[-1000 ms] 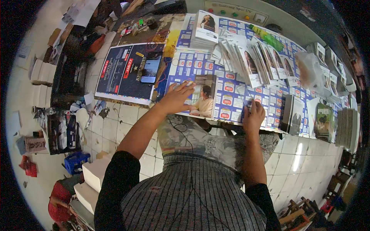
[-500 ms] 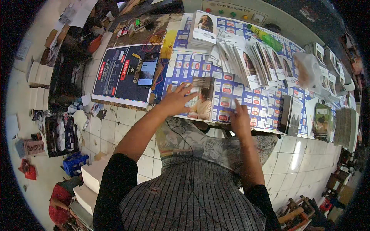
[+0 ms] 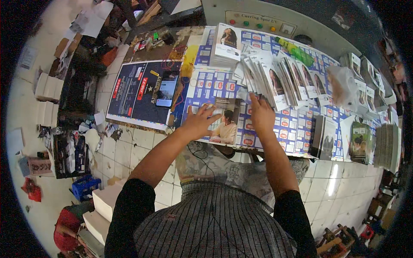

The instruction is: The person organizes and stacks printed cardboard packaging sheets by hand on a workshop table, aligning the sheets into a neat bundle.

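My left hand (image 3: 198, 124) lies on the table's near edge, fingers spread over the left side of a brown flat printed piece (image 3: 226, 124) showing a person in a cream top. My right hand (image 3: 262, 115) reaches forward beside it, fingers stretched out. Its fingertips meet the near end of a fanned row of flat white printed cartons (image 3: 275, 81); whether they touch one is hard to see. Behind the row's left end stands a neat stack of the white cartons (image 3: 227, 47). Blue printed sheets (image 3: 208, 84) cover the table beneath.
To the left, a phone (image 3: 167, 91) lies on a dark printed sheet (image 3: 133, 92). Right of my hands are a plastic bag (image 3: 343, 86), a grey-black stack (image 3: 325, 133) and a green printed stack (image 3: 360, 139). A green bottle (image 3: 301, 55) lies at the back.
My right hand has moved forward and slightly left, from the near table edge to the fanned cartons. My left hand stays on the brown piece. The whole view has shifted slightly.
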Available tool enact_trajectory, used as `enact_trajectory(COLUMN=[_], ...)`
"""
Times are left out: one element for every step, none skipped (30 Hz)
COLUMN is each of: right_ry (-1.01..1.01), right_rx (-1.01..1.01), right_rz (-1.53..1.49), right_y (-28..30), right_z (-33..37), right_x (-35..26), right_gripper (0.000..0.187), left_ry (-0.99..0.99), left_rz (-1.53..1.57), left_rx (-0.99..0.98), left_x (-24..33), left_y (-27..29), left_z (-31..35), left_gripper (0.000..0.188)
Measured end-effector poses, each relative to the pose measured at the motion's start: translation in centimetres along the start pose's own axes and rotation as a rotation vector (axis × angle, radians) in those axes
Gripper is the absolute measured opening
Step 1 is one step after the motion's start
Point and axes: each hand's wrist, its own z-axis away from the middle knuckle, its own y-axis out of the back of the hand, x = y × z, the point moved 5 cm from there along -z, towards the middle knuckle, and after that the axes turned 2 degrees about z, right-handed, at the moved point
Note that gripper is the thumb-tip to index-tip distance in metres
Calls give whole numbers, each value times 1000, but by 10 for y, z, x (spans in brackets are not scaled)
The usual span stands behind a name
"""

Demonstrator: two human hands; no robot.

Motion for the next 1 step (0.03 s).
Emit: enact_trajectory(right_ry=[4], right_rx=[-6], right_rz=[-83], right_y=[-2], right_z=[-1], right_x=[2], right_gripper=[65], left_ry=[4], left_rz=[22], left_rx=[-18], left_x=[-1], left_y=[0], left_z=[0], left_gripper=[85])
